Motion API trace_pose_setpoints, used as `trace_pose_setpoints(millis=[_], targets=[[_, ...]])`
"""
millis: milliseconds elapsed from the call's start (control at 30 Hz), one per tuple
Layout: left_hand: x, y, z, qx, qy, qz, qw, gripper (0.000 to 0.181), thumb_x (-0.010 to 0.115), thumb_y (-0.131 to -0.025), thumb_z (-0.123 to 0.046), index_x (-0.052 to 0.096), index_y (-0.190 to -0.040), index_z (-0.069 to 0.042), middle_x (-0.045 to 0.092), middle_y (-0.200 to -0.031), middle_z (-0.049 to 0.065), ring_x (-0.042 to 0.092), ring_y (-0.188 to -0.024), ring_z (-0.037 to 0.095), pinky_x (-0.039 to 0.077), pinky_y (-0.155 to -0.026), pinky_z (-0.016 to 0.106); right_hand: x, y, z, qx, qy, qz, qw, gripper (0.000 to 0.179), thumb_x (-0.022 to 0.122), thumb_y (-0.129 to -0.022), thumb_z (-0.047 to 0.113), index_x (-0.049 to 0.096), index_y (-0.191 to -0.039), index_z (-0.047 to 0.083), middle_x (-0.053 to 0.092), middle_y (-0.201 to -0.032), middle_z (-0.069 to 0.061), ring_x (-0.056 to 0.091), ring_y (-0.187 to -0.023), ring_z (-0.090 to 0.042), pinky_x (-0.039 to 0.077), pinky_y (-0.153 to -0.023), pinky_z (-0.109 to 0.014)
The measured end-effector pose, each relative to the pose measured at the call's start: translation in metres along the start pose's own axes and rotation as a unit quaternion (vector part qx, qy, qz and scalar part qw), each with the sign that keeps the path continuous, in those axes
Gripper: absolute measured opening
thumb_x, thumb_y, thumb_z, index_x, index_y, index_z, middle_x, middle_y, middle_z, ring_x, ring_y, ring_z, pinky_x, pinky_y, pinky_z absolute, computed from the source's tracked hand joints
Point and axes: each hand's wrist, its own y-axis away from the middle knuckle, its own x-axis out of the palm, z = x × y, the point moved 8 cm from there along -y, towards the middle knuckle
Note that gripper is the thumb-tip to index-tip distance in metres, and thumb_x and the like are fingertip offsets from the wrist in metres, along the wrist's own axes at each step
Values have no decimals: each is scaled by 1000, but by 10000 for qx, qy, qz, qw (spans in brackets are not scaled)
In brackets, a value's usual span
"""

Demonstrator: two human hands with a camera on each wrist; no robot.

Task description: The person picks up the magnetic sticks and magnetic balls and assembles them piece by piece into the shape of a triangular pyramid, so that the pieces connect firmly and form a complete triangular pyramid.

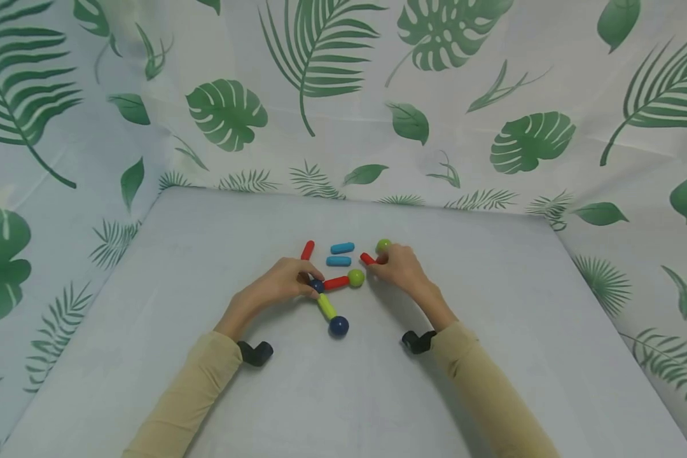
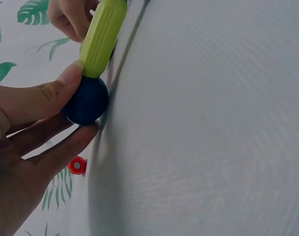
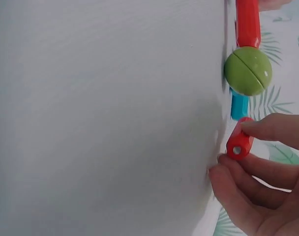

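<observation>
My left hand (image 1: 284, 281) pinches a dark blue ball (image 2: 85, 100) between thumb and fingers. To that ball are joined a yellow-green rod (image 1: 327, 306), which ends in a second dark blue ball (image 1: 339, 326), and a red rod (image 1: 336, 283), which ends in a green ball (image 1: 356, 278). My right hand (image 1: 399, 267) pinches a loose red rod (image 3: 240, 138), whose end with a silvery dot faces the right wrist camera. Just behind the right fingers is another green ball (image 1: 383, 245), partly hidden by the hand.
Two blue rods (image 1: 339, 261) lie side by side between the hands, towards the back. Another red rod (image 1: 308, 250) lies behind the left hand. A leaf-patterned cloth (image 1: 343, 152) hangs behind the white table (image 1: 343, 407). Each wrist wears a black camera (image 1: 256, 353).
</observation>
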Motion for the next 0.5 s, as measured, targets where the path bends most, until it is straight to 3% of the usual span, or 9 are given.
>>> trace_pose_setpoints(millis=[267, 500], targets=[[2, 0, -4, 146, -118, 17, 9998, 34, 83, -87, -13, 76, -120, -7, 74, -117, 7, 64, -107, 21, 54, -100, 40, -2, 16, -14, -12, -553, 401, 9977, 27, 73, -94, 25, 78, -105, 0, 75, -89, -10, 63, -78, -19, 53, -69, -28], [2, 0, -7, 232, -140, -15, 9996, 35, 84, -86, -15, 76, -119, -6, 73, -116, 7, 63, -104, 21, 55, -98, 40, 3, 28, -27, 302, -1298, 884, 9871, 27, 73, -95, 27, 79, -105, 3, 75, -85, -5, 66, -78, -16, 52, -72, -26]])
